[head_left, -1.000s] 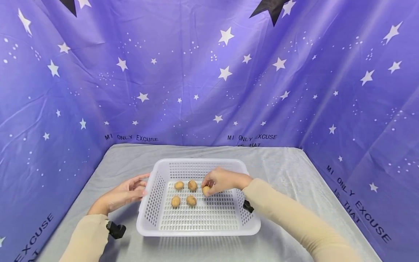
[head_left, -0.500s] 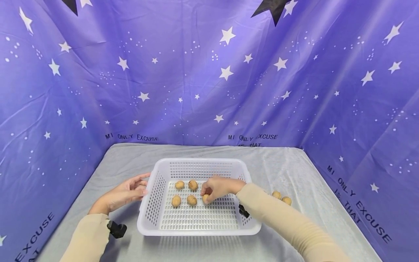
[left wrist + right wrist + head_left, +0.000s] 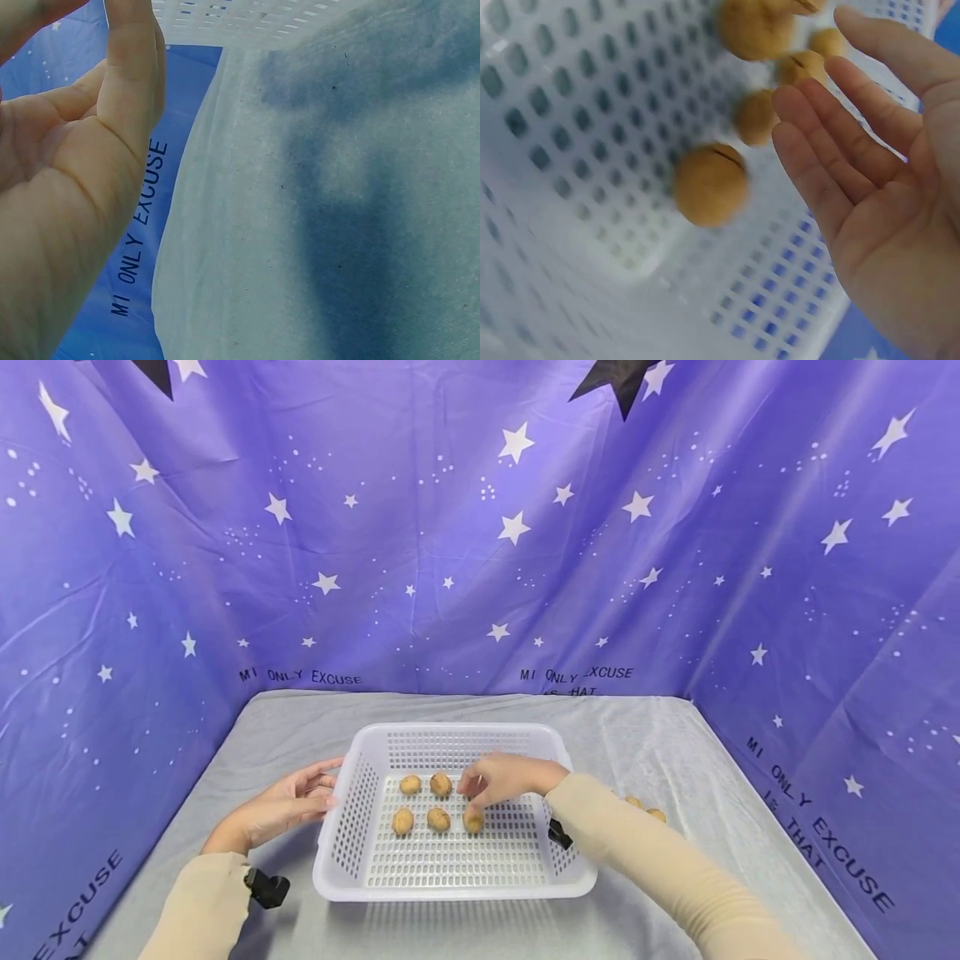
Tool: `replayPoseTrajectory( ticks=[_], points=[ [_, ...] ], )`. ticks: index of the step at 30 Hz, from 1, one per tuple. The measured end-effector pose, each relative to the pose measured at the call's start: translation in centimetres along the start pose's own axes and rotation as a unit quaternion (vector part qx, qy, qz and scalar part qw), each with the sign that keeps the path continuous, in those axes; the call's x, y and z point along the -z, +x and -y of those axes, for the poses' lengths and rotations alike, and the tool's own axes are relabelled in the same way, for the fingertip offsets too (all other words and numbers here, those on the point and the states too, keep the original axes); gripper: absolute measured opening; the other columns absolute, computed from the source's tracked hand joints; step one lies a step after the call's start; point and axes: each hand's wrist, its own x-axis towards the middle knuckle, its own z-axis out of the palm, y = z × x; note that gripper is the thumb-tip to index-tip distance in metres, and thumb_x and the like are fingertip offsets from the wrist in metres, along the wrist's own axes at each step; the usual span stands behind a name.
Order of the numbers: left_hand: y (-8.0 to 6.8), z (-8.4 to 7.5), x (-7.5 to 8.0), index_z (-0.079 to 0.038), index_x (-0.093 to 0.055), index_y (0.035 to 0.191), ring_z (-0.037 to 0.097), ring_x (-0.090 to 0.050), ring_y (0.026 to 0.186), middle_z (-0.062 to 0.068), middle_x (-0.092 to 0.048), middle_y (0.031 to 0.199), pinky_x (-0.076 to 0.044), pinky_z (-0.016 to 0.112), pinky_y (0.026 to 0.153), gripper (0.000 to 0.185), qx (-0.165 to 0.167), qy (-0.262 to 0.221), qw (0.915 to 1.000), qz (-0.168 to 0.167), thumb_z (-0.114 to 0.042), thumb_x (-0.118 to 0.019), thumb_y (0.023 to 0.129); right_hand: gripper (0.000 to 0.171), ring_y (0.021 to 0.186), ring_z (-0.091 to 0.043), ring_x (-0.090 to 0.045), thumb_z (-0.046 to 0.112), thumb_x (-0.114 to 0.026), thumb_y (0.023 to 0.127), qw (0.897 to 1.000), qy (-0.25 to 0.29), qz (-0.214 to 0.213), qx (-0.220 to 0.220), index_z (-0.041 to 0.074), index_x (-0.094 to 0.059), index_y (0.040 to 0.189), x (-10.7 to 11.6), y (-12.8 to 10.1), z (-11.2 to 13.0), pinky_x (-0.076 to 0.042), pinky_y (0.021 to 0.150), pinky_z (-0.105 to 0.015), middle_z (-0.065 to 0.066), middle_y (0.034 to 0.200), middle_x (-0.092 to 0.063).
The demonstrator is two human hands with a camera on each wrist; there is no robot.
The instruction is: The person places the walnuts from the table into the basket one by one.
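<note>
near field: my left hand (image 3: 288, 802) rests against the outer left wall of the white perforated basket (image 3: 352, 860), fingers straight and relaxed, holding nothing; the left wrist view shows the fingers (image 3: 135, 67) upright beside the basket's rim above the grey cloth (image 3: 337, 225). a black strap clip (image 3: 266, 887) sits at my left cuff.

middle field: the basket stands on the grey-covered table (image 3: 660, 752). five walnuts lie on its floor in two rows: three in the nearer row, two in the farther. my right hand (image 3: 502, 777) hovers inside the basket, just above the rightmost walnut of the near row (image 3: 472, 819); the hand is released, fingers extended, gripping nothing. the right wrist view confirms an open palm (image 3: 885, 195) with that walnut (image 3: 711, 185) lying free on the perforated floor, apart from the fingers.

far field: two more walnuts (image 3: 651, 810) lie on the table right of the basket, partly hidden by my right sleeve. a purple star-printed backdrop (image 3: 480, 527) encloses the table.
</note>
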Motion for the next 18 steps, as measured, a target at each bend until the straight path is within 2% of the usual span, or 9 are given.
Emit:
replayPoseTrajectory(
  ticks=[4, 9, 13, 18],
  points=[
    [0.0, 0.1, 0.0, 0.003, -0.011, 0.157, 0.025, -0.06, 0.114, 0.022, -0.051, 0.13, -0.053, 0.044, 0.096, 0.074, -0.004, -0.001, 1.0, 0.002, 0.002, -0.057, 0.099, 0.04, 0.101, -0.013, -0.065, 0.024, -0.077, 0.09, 1.0, -0.002, -0.017, 0.013, 0.005, -0.068, 0.123, 2.2, -1.1, 0.9, -0.053, 0.09, -0.028, -0.008, 0.117, -0.07],
    [0.0, 0.1, 0.1, 0.002, -0.011, 0.158, 0.026, -0.059, 0.115, 0.023, -0.051, 0.13, -0.053, 0.044, 0.096, 0.074, -0.003, 0.003, 1.0, 0.001, 0.002, -0.056, 0.099, 0.039, 0.103, -0.012, -0.065, 0.026, -0.075, 0.09, 0.999, -0.004, -0.05, 0.008, 0.01, -0.068, 0.125, 4.6, -3.3, 0.9, -0.052, 0.093, -0.032, -0.003, 0.12, -0.069],
    [-0.1, 0.1, 0.1, 0.002, -0.011, 0.158, 0.027, -0.058, 0.116, 0.026, -0.048, 0.132, -0.053, 0.044, 0.096, 0.073, -0.002, 0.002, 1.0, 0.001, 0.002, -0.055, 0.1, 0.039, 0.105, -0.016, -0.065, 0.025, -0.074, 0.091, 0.997, -0.002, -0.081, 0.01, 0.009, -0.067, 0.126, 6.0, -5.7, 0.1, -0.052, 0.094, -0.034, -0.004, 0.121, -0.069],
    [-0.1, -0.1, -0.1, 0.002, -0.01, 0.158, 0.027, -0.058, 0.116, 0.029, -0.046, 0.134, -0.053, 0.044, 0.096, 0.073, -0.002, -0.001, 1.0, 0.005, 0.001, -0.055, 0.1, 0.039, 0.103, -0.02, -0.066, 0.023, -0.074, 0.091, 0.993, 0.003, -0.119, 0.007, 0.003, -0.067, 0.124, 7.1, -9.4, -2.1, -0.054, 0.093, -0.037, -0.008, 0.118, -0.069]
  ],
)
